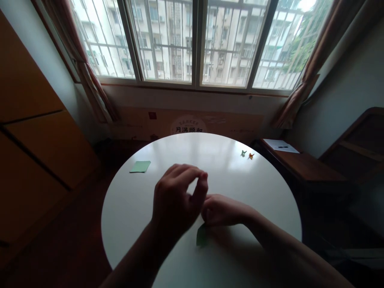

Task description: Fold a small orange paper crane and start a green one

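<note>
My left hand [178, 196] is raised over the middle of the white round table, its thumb and forefinger tips pressed together in a pinch. Nothing shows between them. Just behind and to its right, my right hand [220, 210] rests low at the tabletop with curled fingers. A small piece of green paper [202, 236] sticks out from under that hand toward me. The fingers appear closed on its far edge, though the left wrist and the right knuckles hide part of the contact.
On the white table [129, 224] lies a light green paper stack [140, 167] at the left. Two small folded paper figures, one green [243, 153] and one orange [251, 156], stand at the far right. Beyond, a wooden surface [312, 164] bears a white sheet [279, 145] and a pen [283, 147].
</note>
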Motion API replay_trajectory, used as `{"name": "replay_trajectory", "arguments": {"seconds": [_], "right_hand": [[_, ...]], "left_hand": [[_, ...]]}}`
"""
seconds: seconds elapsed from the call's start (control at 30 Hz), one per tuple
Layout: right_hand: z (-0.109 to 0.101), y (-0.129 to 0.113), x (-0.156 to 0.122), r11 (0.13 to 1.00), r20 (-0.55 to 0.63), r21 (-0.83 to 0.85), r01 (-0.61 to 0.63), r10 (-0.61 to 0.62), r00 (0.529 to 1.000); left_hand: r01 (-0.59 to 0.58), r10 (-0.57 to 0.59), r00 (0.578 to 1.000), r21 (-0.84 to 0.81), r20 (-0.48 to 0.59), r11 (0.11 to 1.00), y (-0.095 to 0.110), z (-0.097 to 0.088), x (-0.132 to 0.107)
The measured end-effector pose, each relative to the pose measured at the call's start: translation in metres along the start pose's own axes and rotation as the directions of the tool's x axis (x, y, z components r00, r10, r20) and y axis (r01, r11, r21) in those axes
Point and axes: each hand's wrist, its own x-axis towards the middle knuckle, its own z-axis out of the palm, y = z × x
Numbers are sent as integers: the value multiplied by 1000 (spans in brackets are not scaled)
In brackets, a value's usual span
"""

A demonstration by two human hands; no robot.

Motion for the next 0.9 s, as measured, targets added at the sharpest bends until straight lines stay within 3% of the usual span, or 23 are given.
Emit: {"name": "replay_trajectory", "arguments": {"seconds": [0.07, 0.13, 0.23, 0.37, 0.47, 0.63, 0.77, 0.9], "right_hand": [[-2, 10, 6, 923, -69, 380, -67, 100, 993], [-2, 20, 13, 871, -125, 483, -84, 163, 979], [0, 35, 25, 769, -219, 632, -101, 302, 928], [0, 46, 38, 611, -287, 789, -71, 467, 837], [-5, 45, 44, 498, -269, 866, -47, 543, 796], [-10, 37, 53, 392, -251, 920, -20, 625, 739], [-4, 33, 55, 448, -345, 893, 48, 611, 712], [8, 33, 55, 611, -495, 786, 96, 529, 689]], "left_hand": [[114, -110, 993, -110, 46, 987, -29, 19, 18], [202, -201, 979, -190, 26, 961, -64, 39, 23], [231, -228, 973, -176, 35, 957, -113, 58, 11], [322, -322, 946, -160, 24, 933, -152, 60, -11], [347, -335, 937, -163, 99, 924, -162, 56, -15], [307, -201, 891, -216, 408, 927, -158, 55, -13], [299, -115, 827, -257, 551, 919, -151, 57, -15], [335, -114, 795, -274, 595, 902, -142, 58, -19]]}}
